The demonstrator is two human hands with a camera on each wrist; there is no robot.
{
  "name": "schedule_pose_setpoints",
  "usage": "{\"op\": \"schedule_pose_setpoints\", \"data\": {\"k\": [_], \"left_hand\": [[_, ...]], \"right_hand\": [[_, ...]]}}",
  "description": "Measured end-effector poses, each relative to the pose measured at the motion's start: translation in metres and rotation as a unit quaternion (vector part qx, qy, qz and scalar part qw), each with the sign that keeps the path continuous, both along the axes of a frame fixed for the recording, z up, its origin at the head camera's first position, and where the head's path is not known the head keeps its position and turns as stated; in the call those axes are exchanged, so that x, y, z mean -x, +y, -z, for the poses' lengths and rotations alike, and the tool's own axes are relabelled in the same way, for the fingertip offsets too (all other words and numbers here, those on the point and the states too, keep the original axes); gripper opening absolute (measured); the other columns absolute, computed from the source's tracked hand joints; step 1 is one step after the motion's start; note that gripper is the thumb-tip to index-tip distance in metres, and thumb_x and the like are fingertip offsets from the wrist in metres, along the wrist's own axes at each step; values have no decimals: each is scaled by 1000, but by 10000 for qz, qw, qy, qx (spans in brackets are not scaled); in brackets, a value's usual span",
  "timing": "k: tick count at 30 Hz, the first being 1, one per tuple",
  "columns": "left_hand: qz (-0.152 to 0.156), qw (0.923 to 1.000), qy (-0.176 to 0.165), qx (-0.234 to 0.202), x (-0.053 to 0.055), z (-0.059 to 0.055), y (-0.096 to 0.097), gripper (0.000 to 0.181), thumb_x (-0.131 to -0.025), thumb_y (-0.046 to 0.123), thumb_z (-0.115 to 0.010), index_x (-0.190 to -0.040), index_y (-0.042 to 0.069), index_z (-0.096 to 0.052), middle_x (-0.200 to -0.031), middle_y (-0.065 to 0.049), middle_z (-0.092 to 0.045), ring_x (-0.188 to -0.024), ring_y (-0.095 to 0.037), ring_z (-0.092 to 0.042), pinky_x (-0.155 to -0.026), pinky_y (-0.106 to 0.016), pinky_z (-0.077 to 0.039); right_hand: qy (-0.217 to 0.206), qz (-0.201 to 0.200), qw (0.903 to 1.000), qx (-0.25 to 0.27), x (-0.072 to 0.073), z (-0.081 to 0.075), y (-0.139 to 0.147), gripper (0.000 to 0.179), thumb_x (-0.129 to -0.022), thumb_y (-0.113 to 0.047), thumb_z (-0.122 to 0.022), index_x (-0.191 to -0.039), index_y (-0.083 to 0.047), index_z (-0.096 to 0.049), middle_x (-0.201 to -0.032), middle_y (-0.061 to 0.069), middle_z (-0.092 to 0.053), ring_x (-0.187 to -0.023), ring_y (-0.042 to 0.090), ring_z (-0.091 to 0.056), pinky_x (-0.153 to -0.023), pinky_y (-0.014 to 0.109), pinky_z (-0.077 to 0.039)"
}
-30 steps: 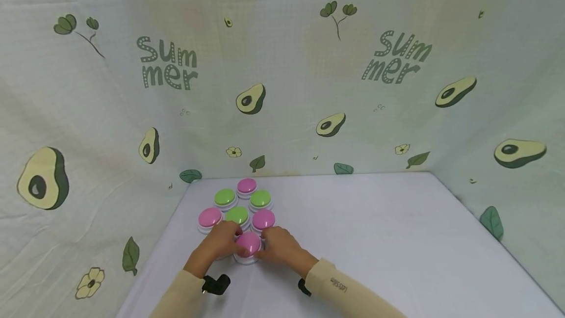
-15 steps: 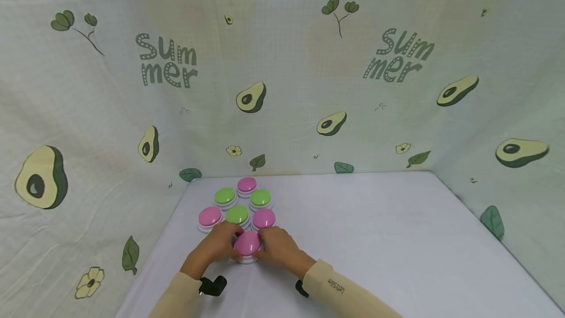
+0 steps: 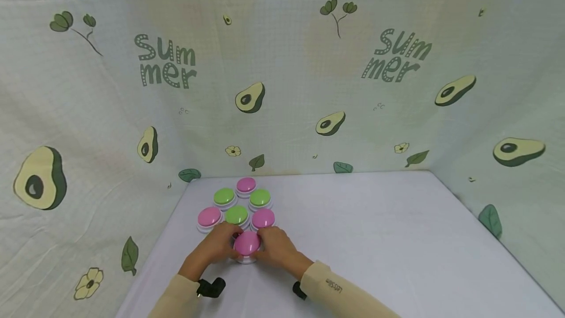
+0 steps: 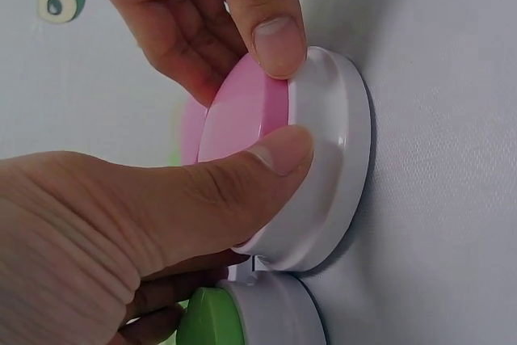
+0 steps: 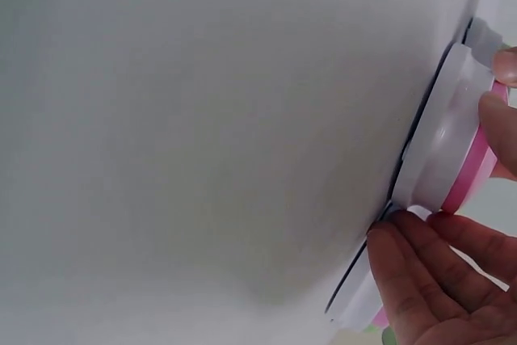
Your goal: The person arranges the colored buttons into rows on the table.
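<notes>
A pink push button with a white round base (image 3: 247, 243) stands nearest me on the white table, held between both hands. My left hand (image 3: 216, 244) grips its left side, thumb (image 4: 279, 151) along the front of the base. From the other side my right hand (image 3: 277, 247) holds it; the right wrist view has the fingers (image 5: 396, 272) at the base's edge and the thumb at the front. Against this base, below the left hand, a green button (image 4: 212, 321) shows in the left wrist view. Just beyond the hands sit a green button (image 3: 236, 214) and a pink button (image 3: 263, 218).
Farther out in the cluster are a pink button (image 3: 209, 216) at left, two green ones, one of them a green button (image 3: 224, 195), and a pink button (image 3: 246, 184) at the back. A cloth backdrop (image 3: 287, 63) printed with avocados borders the table (image 3: 375, 229).
The left thumb has slid from over the pink top down to the side of the near button, and the left hand has shifted slightly left. Over the last half second the hands hardly move.
</notes>
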State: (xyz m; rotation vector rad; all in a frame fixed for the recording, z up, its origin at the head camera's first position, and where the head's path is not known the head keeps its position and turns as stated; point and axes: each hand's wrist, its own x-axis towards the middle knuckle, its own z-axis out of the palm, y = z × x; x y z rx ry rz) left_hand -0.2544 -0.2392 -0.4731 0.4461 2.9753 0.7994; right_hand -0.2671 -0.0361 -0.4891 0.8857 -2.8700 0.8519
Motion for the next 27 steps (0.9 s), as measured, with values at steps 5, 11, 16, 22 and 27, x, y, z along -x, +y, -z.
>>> {"op": "schedule_pose_setpoints", "data": {"k": [5,11,16,22,27], "left_hand": [[-110,9998,-121,-65,-1,0,2,50,-68,7,-99,-112,7,-75,-103,-1,-70,-100,-24,-63,-93,-48,-61],[-192,9997,-122,-95,-3,-2,4,57,-67,10,-100,-117,5,-73,-107,-2,-70,-103,-24,-64,-95,-48,-61],[-199,9997,-71,-156,-5,-5,8,59,-68,11,-99,-120,4,-72,-112,-4,-71,-108,-26,-66,-97,-49,-60],[-172,9993,-102,-328,-6,-7,15,58,-69,11,-99,-120,4,-72,-114,-5,-71,-110,-29,-66,-97,-50,-60],[-82,9985,-141,-513,-5,-6,21,57,-72,11,-97,-124,4,-72,-115,-5,-70,-112,-29,-67,-96,-49,-61]], "right_hand": [[-106,-39,9997,217,-1,-1,3,32,-81,-22,-93,-101,-8,-73,-83,-6,-66,-74,4,-55,-71,20,-55],[-140,-33,9990,412,-3,-3,7,33,-80,-22,-93,-102,-7,-74,-84,-5,-67,-75,4,-54,-70,20,-54],[-93,75,9989,456,-4,-2,11,34,-80,-23,-93,-103,-8,-74,-83,-7,-65,-74,4,-52,-69,20,-52],[-141,162,9979,604,-6,-3,20,38,-80,-23,-93,-110,-7,-74,-93,-3,-72,-83,7,-62,-76,23,-57],[-260,176,9961,820,-8,-4,31,45,-81,-23,-92,-118,-6,-75,-110,5,-78,-101,19,-73,-87,31,-62]]}}
